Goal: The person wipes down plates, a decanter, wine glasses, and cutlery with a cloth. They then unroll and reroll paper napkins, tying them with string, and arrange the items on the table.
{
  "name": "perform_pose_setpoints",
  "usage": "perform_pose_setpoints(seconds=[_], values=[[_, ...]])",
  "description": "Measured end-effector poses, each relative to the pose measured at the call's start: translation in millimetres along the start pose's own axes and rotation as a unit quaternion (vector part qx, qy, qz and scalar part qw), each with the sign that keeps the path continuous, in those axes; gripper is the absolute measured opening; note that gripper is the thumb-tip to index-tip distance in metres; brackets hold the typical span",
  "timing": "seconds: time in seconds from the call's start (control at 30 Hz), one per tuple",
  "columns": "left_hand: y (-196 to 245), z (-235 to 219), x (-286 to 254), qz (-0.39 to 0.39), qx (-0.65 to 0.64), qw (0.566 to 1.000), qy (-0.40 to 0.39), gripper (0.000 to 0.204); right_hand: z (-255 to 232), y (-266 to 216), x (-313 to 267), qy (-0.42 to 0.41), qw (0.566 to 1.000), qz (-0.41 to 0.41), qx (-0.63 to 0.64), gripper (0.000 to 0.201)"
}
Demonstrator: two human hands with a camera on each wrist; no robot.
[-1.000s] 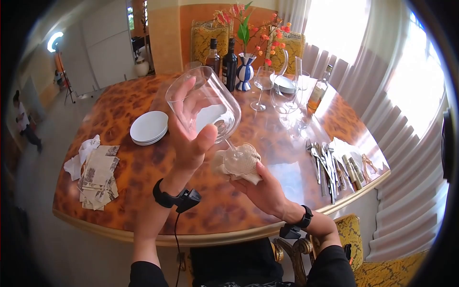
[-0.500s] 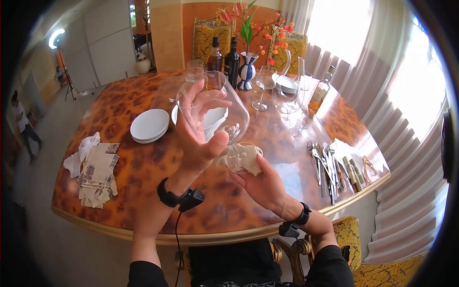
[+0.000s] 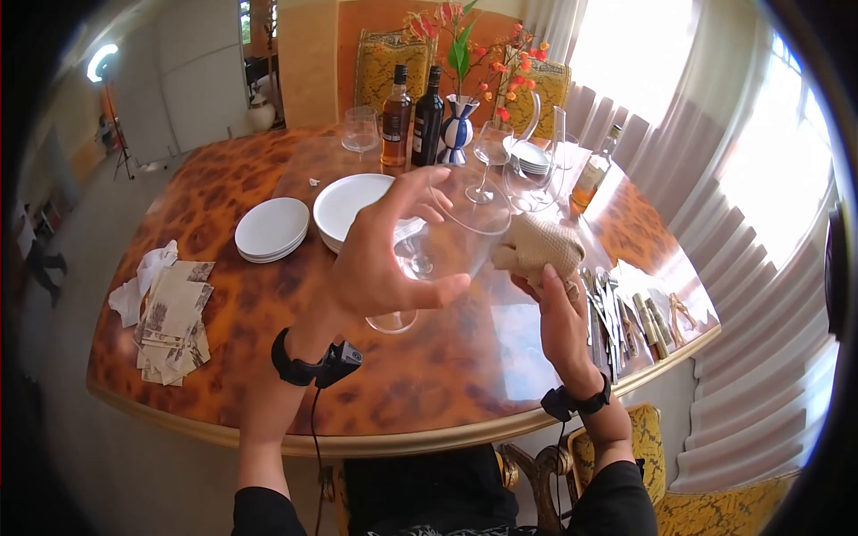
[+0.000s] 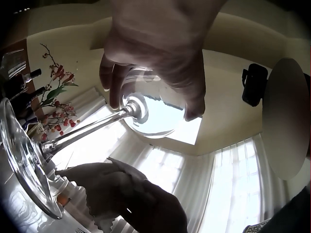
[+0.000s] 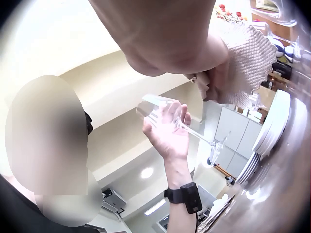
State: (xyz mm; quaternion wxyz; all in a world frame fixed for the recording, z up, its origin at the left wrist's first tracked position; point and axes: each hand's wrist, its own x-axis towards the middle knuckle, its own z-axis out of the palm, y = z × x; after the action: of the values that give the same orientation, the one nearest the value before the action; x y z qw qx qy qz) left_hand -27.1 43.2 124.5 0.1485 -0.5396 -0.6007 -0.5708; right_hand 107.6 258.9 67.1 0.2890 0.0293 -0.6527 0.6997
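Observation:
In the head view my left hand [image 3: 380, 255] holds a clear wine glass [image 3: 465, 237] by its bowl, thumb and fingers spread round it. The glass is tilted, its mouth turned up to the right. Its stem [image 4: 87, 130] and round foot [image 4: 22, 155] point away from the palm in the left wrist view. My right hand [image 3: 565, 326] grips a bunched beige waffle-weave cloth [image 3: 541, 246] just right of the bowl. Folds of the cloth [image 5: 248, 63] spread past the fingers in the right wrist view.
White plates [image 3: 273, 228] are stacked left of centre, with a larger stack [image 3: 344, 201] beside them. Cutlery [image 3: 612, 313] lies at the right edge, paper cards [image 3: 179, 322] at the left. Bottles [image 3: 427, 121], a vase [image 3: 458, 129], a decanter [image 3: 536, 183] and other glasses [image 3: 360, 129] stand behind.
My right hand has drawn the cloth off the glass's foot and moved right, up beside the bowl. My left hand has turned the glass, so its foot now points down and left.

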Motion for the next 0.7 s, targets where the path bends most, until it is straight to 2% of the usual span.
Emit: perform_pose_setpoints(seconds=[0.03, 0.07, 0.13, 0.17, 0.23, 0.33, 0.4, 0.43, 0.5, 0.53, 0.57, 0.7], values=[[3.6, 7.8, -2.1, -0.011, 0.035, 0.998, -0.046, 0.091, -0.9, -3.1, 0.0, 0.009, 0.995, -0.068, -0.079, 0.027], [5.7, 15.7, -3.7, -0.009, 0.03, 0.998, -0.05, 0.091, 3.1, -19.7, -6.3, -0.021, 0.982, -0.103, -0.158, 0.025], [9.6, 29.8, -7.3, -0.036, 0.103, 0.99, -0.088, 0.092, 2.7, -16.5, -13.8, -0.089, 0.943, -0.172, -0.271, 0.021], [11.4, 35.0, -9.4, -0.034, 0.1, 0.99, -0.092, 0.092, 9.4, -15.0, -17.5, -0.111, 0.918, -0.215, -0.315, 0.019], [14.5, 43.7, -13.3, -0.112, 0.051, 0.99, -0.072, 0.093, 14.4, -13.4, -27.4, -0.109, 0.929, -0.173, -0.308, 0.009], [10.6, 54.1, -17.6, -0.14, 0.02, 0.989, -0.039, 0.093, 12.5, 5.9, -36.6, -0.112, 0.923, -0.172, -0.325, 0.009], [7.4, 55.2, -17.6, -0.141, 0.024, 0.989, -0.028, 0.092, 15.0, 10.6, -39.7, -0.125, 0.899, -0.26, -0.329, 0.011], [5.7, 55.5, -17.7, -0.144, 0.027, 0.989, -0.018, 0.092, 10.8, 14.8, -42.3, -0.124, 0.899, -0.261, -0.328, 0.011], [1.1, 55.4, -18.4, -0.127, 0.034, 0.991, -0.014, 0.091, -1.6, 21.2, -46.8, -0.18, 0.858, -0.244, -0.414, 0.028], [0.7, 55.6, -18.3, -0.112, 0.039, 0.993, -0.009, 0.091, -2.3, 16.4, -46.9, -0.179, 0.878, -0.209, -0.391, 0.026], [2.3, 55.9, -18.4, -0.112, 0.039, 0.993, -0.01, 0.091, -5.0, 16.4, -46.7, -0.177, 0.879, -0.209, -0.391, 0.026], [8.9, 57.0, -17.5, -0.111, 0.052, 0.992, -0.01, 0.089, -17.6, 17.7, -45.4, -0.148, 0.87, -0.256, -0.395, 0.024]])
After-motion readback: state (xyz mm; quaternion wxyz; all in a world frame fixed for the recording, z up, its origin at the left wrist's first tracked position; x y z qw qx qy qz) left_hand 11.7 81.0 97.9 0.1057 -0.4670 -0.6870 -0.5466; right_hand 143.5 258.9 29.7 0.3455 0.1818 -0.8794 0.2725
